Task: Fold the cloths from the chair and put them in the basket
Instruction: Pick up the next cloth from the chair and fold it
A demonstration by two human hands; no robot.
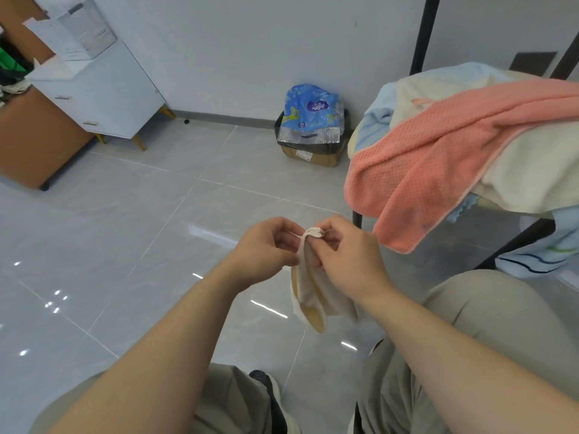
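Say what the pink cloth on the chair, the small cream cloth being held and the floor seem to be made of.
The pink cloth: waffle-weave towelling, perhaps microfibre, matt; a grid of small dimples shows. The small cream cloth: soft thin fabric, fibre unclear; it droops limp. The floor: glossy grey tiles, likely glazed ceramic; joint lines and mirrored lights.

We count 2 hands: 1 left hand [266, 249] and 1 right hand [351, 258], with 1 small cream cloth [308, 292]. We see 1 chair [518, 244] bearing 1 pink cloth [438, 158]; the pale cloths [526, 170] overlap too much to count. We also count 1 basket [87, 29], 1 white cabinet [103, 92], 1 cardboard box [313, 156] and 1 blue pack [310, 111].
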